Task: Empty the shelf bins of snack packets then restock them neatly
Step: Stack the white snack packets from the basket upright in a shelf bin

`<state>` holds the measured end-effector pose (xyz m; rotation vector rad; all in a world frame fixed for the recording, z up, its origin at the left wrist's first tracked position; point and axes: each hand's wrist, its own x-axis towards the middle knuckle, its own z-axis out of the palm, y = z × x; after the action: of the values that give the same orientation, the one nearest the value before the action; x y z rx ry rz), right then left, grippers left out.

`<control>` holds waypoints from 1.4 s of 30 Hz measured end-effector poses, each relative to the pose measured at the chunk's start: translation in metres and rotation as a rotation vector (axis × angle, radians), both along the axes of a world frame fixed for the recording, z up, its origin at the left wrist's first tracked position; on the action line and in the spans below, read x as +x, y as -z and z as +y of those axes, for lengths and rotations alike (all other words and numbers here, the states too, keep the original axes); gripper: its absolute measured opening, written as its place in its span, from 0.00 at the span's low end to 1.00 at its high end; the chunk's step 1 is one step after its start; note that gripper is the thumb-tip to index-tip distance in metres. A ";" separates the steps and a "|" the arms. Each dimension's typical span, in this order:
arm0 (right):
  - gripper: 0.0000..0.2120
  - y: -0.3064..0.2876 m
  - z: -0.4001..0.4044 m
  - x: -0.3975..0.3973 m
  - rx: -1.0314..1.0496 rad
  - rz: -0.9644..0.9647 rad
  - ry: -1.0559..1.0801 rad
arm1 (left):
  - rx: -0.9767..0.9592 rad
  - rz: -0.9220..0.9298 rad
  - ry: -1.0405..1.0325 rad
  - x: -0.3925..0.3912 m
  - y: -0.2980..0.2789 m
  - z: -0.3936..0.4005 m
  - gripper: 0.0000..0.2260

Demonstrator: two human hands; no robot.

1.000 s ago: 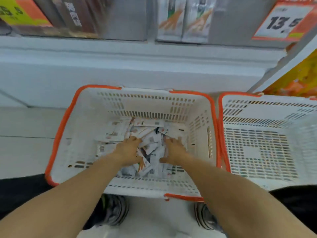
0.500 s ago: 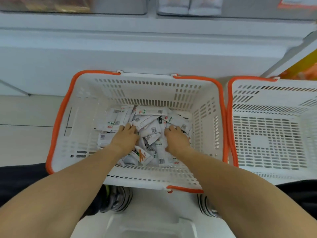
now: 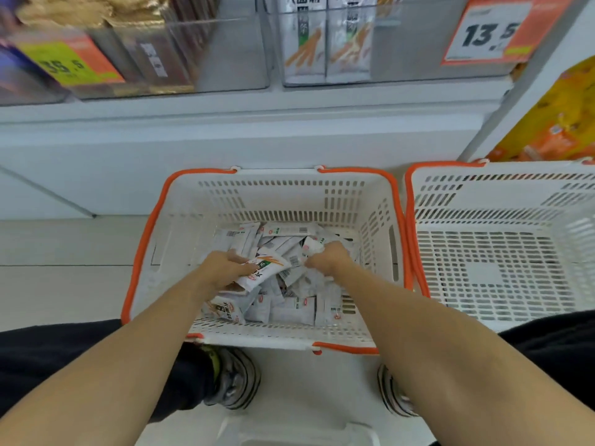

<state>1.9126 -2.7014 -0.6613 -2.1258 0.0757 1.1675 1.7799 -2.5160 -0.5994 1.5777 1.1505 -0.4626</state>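
Nearest the camera, two bare forearms reached forward over dark trousers and a pair of shoes planted on the pale floor. Both arms ended inside a white basket with an orange rim, which sat on the floor between the feet and the shelf base.

The left hand had its fingers curled round one white snack packet printed with orange sticks, lifting its far end clear of the heap. The right hand was bunched, its fingers pinched on the end of another white packet near the right-hand wall of the basket. The rest of the snack packets lay in a loose jumble across the basket's bottom, some face up, some showing barcodes.

Just beside it on the right, rims almost touching, stood a second basket of the same make, its slotted bottom bare.

Further off rose the white shelf base, and above it clear shelf bins. The middle bin held two upright packets with the same orange-stick print. The left bin carried darker packs and a yellow-green price tag, blurred. An orange price card reading 13,5 hung at the upper right.
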 end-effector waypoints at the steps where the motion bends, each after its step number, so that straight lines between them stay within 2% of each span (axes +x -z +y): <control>1: 0.24 -0.007 0.002 0.005 0.064 -0.026 0.070 | -0.106 -0.010 -0.092 -0.002 -0.004 -0.003 0.14; 4: 0.16 -0.037 0.011 0.008 0.321 -0.063 0.219 | -0.392 -0.102 -0.318 -0.003 -0.015 -0.014 0.14; 7: 0.06 -0.066 0.019 0.000 0.522 -0.121 0.190 | -0.526 -0.217 -0.382 0.000 -0.025 -0.026 0.18; 9: 0.07 -0.082 0.023 -0.005 0.649 -0.139 0.143 | -0.563 -0.291 -0.358 0.004 -0.036 -0.033 0.21; 11: 0.11 -0.095 0.025 -0.009 0.698 -0.139 0.057 | -0.615 -0.401 -0.388 0.008 -0.048 -0.038 0.17; 12: 0.18 -0.103 0.025 -0.011 0.706 -0.135 0.005 | -0.678 -0.467 -0.442 0.009 -0.053 -0.039 0.14; 14: 0.29 -0.114 0.026 -0.012 0.732 -0.061 -0.013 | -0.827 -0.591 -0.598 0.007 -0.057 -0.038 0.14; 15: 0.28 -0.116 0.027 -0.012 0.749 -0.052 -0.009 | -0.881 -0.621 -0.650 0.007 -0.056 -0.035 0.17; 17: 0.14 -0.113 0.025 -0.010 0.740 -0.152 -0.090 | -0.928 -0.632 -0.671 0.005 -0.055 -0.032 0.24; 18: 0.08 -0.111 0.024 -0.009 0.731 -0.224 -0.160 | -0.895 -0.609 -0.649 0.004 -0.055 -0.033 0.25; 19: 0.13 -0.110 0.024 -0.009 0.714 -0.288 -0.234 | -0.832 -0.571 -0.606 0.005 -0.054 -0.033 0.22; 21: 0.31 -0.108 0.026 -0.008 0.640 -0.361 -0.280 | -0.685 -0.504 -0.514 0.004 -0.049 -0.036 0.15; 23: 0.46 -0.110 0.031 -0.009 0.535 -0.375 -0.256 | -0.581 -0.473 -0.503 0.003 -0.043 -0.037 0.13; 25: 0.54 -0.109 0.033 -0.011 0.452 -0.225 -0.199 | -0.535 -0.508 -0.591 0.003 -0.042 -0.037 0.12; 27: 0.48 -0.109 0.031 -0.015 0.436 0.056 -0.115 | -0.539 -0.538 -0.658 0.005 -0.037 -0.034 0.14; 29: 0.29 -0.108 0.030 -0.020 0.462 0.274 -0.154 | -0.526 -0.566 -0.683 0.007 -0.037 -0.036 0.14; 30: 0.20 -0.107 0.030 -0.023 0.489 0.337 -0.176 | -0.502 -0.580 -0.664 0.008 -0.037 -0.037 0.13; 32: 0.13 -0.100 0.031 -0.026 0.523 0.357 -0.176 | -0.337 -0.568 -0.571 0.010 -0.036 -0.039 0.09; 34: 0.14 -0.093 0.030 -0.023 0.487 0.261 -0.200 | -0.157 -0.533 -0.465 0.010 -0.034 -0.035 0.08; 35: 0.16 -0.089 0.029 -0.018 0.451 0.200 -0.256 | -0.150 -0.525 -0.426 0.009 -0.033 -0.032 0.06; 36: 0.19 -0.087 0.026 -0.013 0.399 0.137 -0.349 | -0.176 -0.508 -0.387 0.006 -0.031 -0.027 0.09; 38: 0.26 -0.087 0.019 -0.001 0.286 0.047 -0.583 | -0.212 -0.440 -0.297 0.001 -0.022 -0.017 0.24; 39: 0.28 -0.087 0.016 0.004 0.238 0.030 -0.676 | -0.182 -0.391 -0.193 -0.002 -0.020 -0.014 0.26; 42: 0.28 -0.084 0.009 0.015 0.132 0.023 -0.816 | -0.094 -0.221 0.248 -0.011 -0.017 -0.010 0.18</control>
<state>1.9280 -2.6922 -0.5778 -2.0635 -0.9075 1.5774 1.7693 -2.5258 -0.5828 1.6511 0.7591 -0.4830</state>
